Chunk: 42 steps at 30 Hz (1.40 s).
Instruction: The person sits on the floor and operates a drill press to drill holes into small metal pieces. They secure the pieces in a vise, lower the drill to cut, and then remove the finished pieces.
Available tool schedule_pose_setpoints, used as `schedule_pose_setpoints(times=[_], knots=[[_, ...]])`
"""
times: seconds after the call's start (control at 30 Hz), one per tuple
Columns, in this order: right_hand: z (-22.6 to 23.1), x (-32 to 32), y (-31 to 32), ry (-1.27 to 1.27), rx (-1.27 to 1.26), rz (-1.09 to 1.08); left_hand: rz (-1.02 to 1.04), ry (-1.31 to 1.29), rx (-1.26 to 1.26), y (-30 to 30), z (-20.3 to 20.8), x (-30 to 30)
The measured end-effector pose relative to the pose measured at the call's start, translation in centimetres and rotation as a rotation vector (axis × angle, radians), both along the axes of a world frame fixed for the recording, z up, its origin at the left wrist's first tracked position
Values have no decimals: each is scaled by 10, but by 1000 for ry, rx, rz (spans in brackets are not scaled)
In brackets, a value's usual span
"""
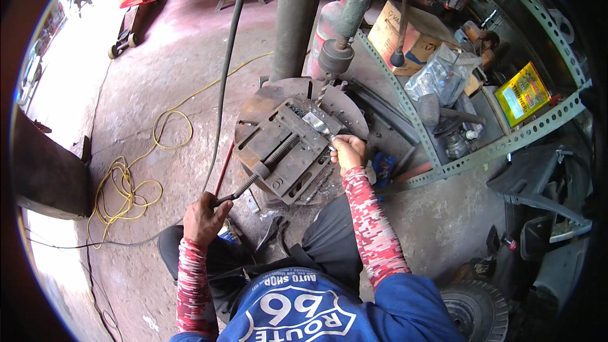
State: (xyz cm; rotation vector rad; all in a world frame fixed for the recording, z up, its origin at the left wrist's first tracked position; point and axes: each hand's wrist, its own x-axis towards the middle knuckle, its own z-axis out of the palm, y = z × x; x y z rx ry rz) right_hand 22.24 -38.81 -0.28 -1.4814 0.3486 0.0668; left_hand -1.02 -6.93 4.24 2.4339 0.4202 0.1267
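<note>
A drill press vise (pixel 285 152) lies on the round table (pixel 253 102) of a drill press, its long screw pointing toward me. My left hand (pixel 204 216) is closed round the dark crank handle (pixel 229 199) at the screw's near end. In my right hand (pixel 349 152), fingers pinched together, is a short silvery metal piece with a flat wide end (pixel 315 121). That flat end sits over the vise, close to its jaws; whether the jaws touch it I cannot tell. Just above hangs a drill bit (pixel 322 94) in the chuck (pixel 336 57).
The press column (pixel 295 19) rises behind the table. At right, a perforated metal rack (pixel 481 163) holds a cardboard box (pixel 405 31), a plastic bag and a yellow can (pixel 522 95). A yellow cord (pixel 126 183) lies coiled on the floor; a black cable (pixel 228 57) hangs at left.
</note>
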Motion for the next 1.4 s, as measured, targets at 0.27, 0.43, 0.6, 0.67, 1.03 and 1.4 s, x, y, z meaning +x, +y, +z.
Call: schedule_pose_setpoints(times=[0.27,0.43,0.6,0.67,1.03,1.4], knots=[[2,1,0,5,-12,13,-90,153,-344,7,17,-3],[2,-1,1,12,15,-1,-54,78,-317,3,22,8],[9,-3,0,39,-19,48,11,230,-748,-15,33,14],[12,-2,-1,55,-47,79,88,408,-1129,-18,37,15],[12,5,-3,102,-149,156,173,-226,-851,-47,6,8],[11,6,-3,110,-162,140,390,568,-1414,-21,-80,47]])
